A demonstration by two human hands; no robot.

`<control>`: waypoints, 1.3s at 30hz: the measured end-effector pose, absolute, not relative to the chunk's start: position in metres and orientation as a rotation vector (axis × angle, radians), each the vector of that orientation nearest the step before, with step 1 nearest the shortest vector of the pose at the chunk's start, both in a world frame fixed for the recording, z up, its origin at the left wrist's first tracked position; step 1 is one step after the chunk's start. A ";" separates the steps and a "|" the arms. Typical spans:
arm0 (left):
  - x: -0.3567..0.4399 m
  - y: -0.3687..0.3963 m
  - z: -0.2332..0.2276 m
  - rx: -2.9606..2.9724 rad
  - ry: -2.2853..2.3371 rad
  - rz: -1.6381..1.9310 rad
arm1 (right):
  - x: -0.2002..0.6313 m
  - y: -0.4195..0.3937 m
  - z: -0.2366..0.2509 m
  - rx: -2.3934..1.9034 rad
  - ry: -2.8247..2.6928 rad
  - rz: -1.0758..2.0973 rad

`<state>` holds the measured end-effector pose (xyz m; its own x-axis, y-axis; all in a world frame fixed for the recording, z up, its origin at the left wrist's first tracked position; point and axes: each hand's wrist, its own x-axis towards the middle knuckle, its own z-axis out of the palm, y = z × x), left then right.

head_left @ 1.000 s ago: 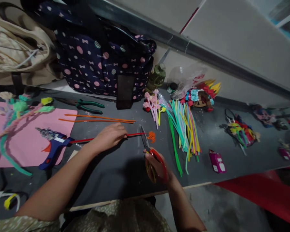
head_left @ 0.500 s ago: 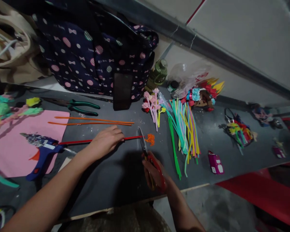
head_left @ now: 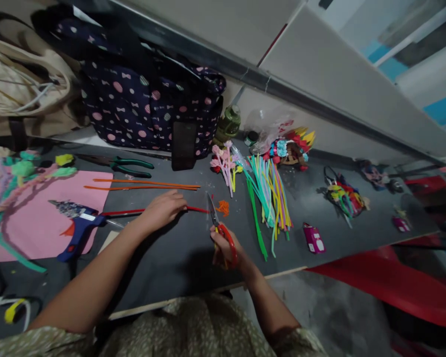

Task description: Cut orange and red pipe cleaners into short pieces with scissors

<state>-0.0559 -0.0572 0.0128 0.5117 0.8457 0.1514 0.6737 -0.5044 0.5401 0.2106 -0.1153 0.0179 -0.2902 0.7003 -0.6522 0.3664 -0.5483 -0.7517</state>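
My left hand point(head_left: 166, 207) presses on the dark table and pinches a long red pipe cleaner point(head_left: 198, 209), whose far part runs left beneath my wrist. In my right hand point(head_left: 223, 248) are scissors point(head_left: 229, 241) with red-orange handles. Their blades point away from me, at the right end of the red pipe cleaner. Just right of the blades lies a small heap of orange snippets point(head_left: 223, 208). Beyond my left hand, several orange pipe cleaners point(head_left: 144, 186) lie side by side.
A glue gun point(head_left: 80, 230) and pliers point(head_left: 124, 163) lie at left, near a pink sheet point(head_left: 98, 191). A polka-dot bag point(head_left: 152, 109) with a phone point(head_left: 183, 145) against it stands behind. Coloured pipe cleaners point(head_left: 269, 193) and pink fuzzy flowers point(head_left: 225, 161) lie right of the scissors.
My view has shifted, showing more of my lap and the right side. The scissors stay at the red pipe cleaner's right end, and a tiny red bit now shows near their tips.
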 end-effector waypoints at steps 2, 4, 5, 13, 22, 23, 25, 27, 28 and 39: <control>-0.057 -0.057 0.009 2.347 1.255 0.578 | 0.209 -0.115 0.013 -1.715 -1.391 1.892; -0.059 -0.056 0.006 2.328 1.240 0.583 | 0.208 -0.114 0.009 -1.703 -1.403 1.890; -0.061 -0.055 0.005 2.312 1.245 0.593 | 0.208 -0.114 0.008 -1.692 -1.393 1.887; -0.069 -0.047 0.007 2.194 1.263 0.708 | 0.210 -0.115 0.017 -1.722 -1.488 1.783; -0.073 -0.049 0.011 2.116 1.379 0.862 | 0.173 -0.129 0.039 -1.874 -2.352 0.979; -0.074 -0.049 0.011 2.116 1.381 0.860 | 0.168 -0.133 0.038 -1.892 -2.403 0.944; -0.073 -0.050 0.010 2.119 1.382 0.842 | 0.158 -0.140 0.038 -1.925 -2.519 0.849; -0.072 -0.051 0.011 2.125 1.387 0.823 | 0.154 -0.140 0.041 -1.935 -2.664 0.747; -0.071 -0.051 0.012 2.128 1.391 0.819 | 0.153 -0.136 0.043 -1.931 -2.732 0.690; -0.072 -0.052 0.016 2.173 1.404 0.846 | 0.190 0.025 0.015 -1.873 -2.351 -0.015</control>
